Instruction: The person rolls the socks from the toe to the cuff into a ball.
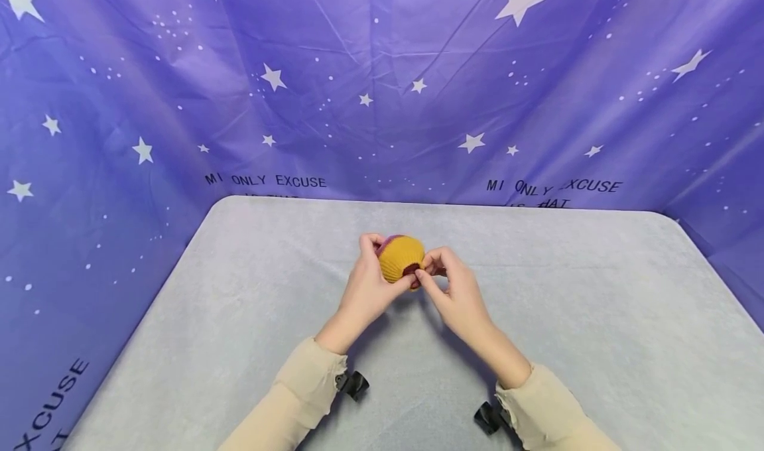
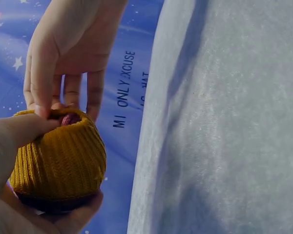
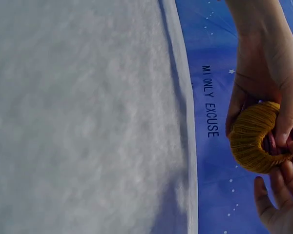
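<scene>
A rolled-up sock ball in ribbed mustard knit, with purple at its far side, is held above the table between both hands. My left hand grips it from the left, fingers around its back and thumb at the opening. In the left wrist view, maroon knit shows inside the mustard cuff. My right hand pinches the cuff's rim from the right with thumb and fingertips. The right wrist view shows the left thumb dipping into the opening, the right fingers at the rim below.
A grey cloth-covered table lies beneath the hands. Behind and beside it hangs a purple-blue curtain with white stars and lettering. Small black devices sit at both wrists, by the beige sleeves.
</scene>
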The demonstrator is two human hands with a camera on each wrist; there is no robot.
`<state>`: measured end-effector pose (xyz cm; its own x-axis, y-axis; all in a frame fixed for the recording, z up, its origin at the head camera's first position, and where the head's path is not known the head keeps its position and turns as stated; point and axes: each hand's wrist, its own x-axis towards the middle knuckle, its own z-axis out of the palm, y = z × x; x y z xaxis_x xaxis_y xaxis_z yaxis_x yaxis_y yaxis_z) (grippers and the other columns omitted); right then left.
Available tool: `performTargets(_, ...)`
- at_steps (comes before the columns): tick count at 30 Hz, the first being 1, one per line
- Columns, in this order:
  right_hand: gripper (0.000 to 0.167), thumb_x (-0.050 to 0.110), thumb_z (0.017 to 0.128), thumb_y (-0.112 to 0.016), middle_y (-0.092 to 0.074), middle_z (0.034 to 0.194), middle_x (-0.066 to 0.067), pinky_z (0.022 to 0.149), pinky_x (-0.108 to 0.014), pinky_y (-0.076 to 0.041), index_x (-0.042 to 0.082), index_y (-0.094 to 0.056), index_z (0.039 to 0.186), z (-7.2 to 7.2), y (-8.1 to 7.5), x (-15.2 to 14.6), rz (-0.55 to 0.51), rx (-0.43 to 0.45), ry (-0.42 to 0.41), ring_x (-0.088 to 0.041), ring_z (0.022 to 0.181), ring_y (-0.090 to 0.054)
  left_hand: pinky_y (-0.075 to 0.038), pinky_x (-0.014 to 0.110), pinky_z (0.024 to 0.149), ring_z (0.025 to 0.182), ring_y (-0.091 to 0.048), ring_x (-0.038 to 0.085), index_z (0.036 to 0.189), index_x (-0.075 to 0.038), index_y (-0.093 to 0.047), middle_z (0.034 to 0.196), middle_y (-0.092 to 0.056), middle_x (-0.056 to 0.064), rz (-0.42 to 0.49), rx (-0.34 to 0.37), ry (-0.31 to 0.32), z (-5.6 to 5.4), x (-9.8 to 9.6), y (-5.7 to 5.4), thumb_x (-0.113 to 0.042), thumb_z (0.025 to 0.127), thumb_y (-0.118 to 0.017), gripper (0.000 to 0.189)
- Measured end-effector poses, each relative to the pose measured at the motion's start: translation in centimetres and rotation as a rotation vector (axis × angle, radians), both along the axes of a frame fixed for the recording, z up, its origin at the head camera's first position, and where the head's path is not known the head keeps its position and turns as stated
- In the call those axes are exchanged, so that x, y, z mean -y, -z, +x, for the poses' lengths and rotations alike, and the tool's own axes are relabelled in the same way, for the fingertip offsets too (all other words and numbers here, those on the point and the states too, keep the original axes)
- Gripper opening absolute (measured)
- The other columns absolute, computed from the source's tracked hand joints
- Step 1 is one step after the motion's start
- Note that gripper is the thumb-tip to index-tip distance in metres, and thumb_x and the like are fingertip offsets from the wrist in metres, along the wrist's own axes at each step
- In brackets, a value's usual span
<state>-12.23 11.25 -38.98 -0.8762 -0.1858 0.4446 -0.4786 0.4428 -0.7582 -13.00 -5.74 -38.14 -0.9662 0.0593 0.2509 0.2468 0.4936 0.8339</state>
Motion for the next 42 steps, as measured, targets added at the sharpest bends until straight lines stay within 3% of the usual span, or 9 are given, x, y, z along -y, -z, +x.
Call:
performTargets(4,0.016,0.014,0.093,-0.069,-0.065,0.086,-0.005,0.072,-0.028,-0.056,0.005,-0.058,0.1,0.0,0.1,-0.3,0.069,0.121,0.018,-0.01,0.077,-0.06,-0.051,0.045,0.095,0.107,-0.061,0.031,0.12,-0.007,-0.034,0.114,-0.061,0.018,0.039,-0.025,-0.027,-0.1,0.2,0.1,-0.017,0.075,-0.084,0.069)
performTargets(7,0.011,0.018,0.099,-0.062,-0.065,0.08,-0.002,0.066,-0.023,-0.05,0.008,-0.06,0.096,-0.1,0.2,-0.5,0.157,0.148,0.013,-0.008,0.071,-0.055,-0.049,0.046,0.098,0.11,-0.06,0.032,0.122,-0.007,-0.034,0.116,-0.061,0.019,0.058,-0.037,-0.025,-0.2,0.3,0.1,-0.018,0.075,-0.085,0.07)
performTargets(14,0.014,0.014,0.101,-0.056,-0.061,0.075,0.004,0.067,-0.027,-0.05,0.013,-0.059,0.087,-0.1,0.3,-0.6,0.238,0.002,-0.016,-0.007,0.071,-0.054,-0.048,0.046,0.103,0.118,-0.057,0.032,0.133,-0.006,-0.032,0.129,-0.056,0.018,0.008,-0.001,-0.018,-0.3,0.1,0.1,-0.024,0.072,-0.089,0.085)
performTargets(19,0.012,0.01,0.097,-0.059,-0.059,0.075,0.006,0.065,-0.029,-0.049,0.014,-0.059,0.086,0.3,0.2,-0.6,0.224,-0.081,-0.14,-0.005,0.071,-0.052,-0.054,0.047,0.089,0.104,-0.062,0.033,0.133,-0.006,-0.035,0.121,-0.06,0.019,-0.097,0.004,-0.119,-0.8,0.0,0.0,-0.019,0.073,-0.084,0.079)
performTargets(23,0.014,0.008,0.097,-0.059,-0.054,0.076,0.009,0.065,-0.03,-0.048,0.016,-0.056,0.086,0.7,0.1,-0.7,0.195,-0.088,-0.227,-0.003,0.071,-0.049,-0.055,0.045,0.084,0.098,-0.062,0.032,0.133,-0.006,-0.037,0.116,-0.061,0.018,-0.159,0.004,-0.132,-1.2,0.0,0.0,-0.016,0.074,-0.081,0.075)
performTargets(29,0.011,0.01,0.101,-0.055,-0.063,0.081,0.001,0.073,-0.03,-0.056,0.012,-0.059,0.091,0.6,0.2,-0.7,0.157,0.006,-0.212,-0.005,0.077,-0.057,-0.054,0.045,0.089,0.103,-0.062,0.032,0.135,-0.005,-0.035,0.124,-0.058,0.019,-0.139,0.046,-0.059,-0.8,0.2,-0.5,-0.019,0.076,-0.082,0.077)
performTargets(35,0.012,0.01,0.102,-0.053,-0.067,0.083,-0.006,0.07,-0.025,-0.056,0.009,-0.06,0.092,0.1,0.4,-1.1,0.114,0.046,-0.119,-0.011,0.076,-0.061,-0.046,0.046,0.105,0.12,-0.058,0.033,0.134,-0.006,-0.031,0.135,-0.055,0.021,0.1,0.169,0.114,-0.5,0.8,-0.9,-0.019,0.079,-0.078,0.074)
performTargets(39,0.012,0.009,0.101,-0.054,-0.065,0.082,-0.004,0.067,-0.022,-0.056,0.008,-0.06,0.09,0.0,0.3,-1.4,0.076,0.051,-0.084,-0.011,0.075,-0.06,-0.049,0.035,0.093,0.104,-0.061,0.023,0.13,-0.008,-0.027,0.125,-0.061,0.021,0.259,0.261,0.241,-0.5,1.4,-1.0,-0.008,0.081,-0.062,0.06)
performTargets(42,0.014,0.008,0.101,-0.055,-0.059,0.089,-0.005,0.069,-0.021,-0.058,0.008,-0.058,0.087,0.1,0.3,-1.6,0.038,0.076,-0.074,-0.012,0.081,-0.059,-0.048,0.028,0.084,0.093,-0.06,0.017,0.126,-0.011,-0.027,0.117,-0.064,0.022,0.323,0.304,0.323,-0.7,1.6,-0.9,-0.005,0.083,-0.055,0.052)
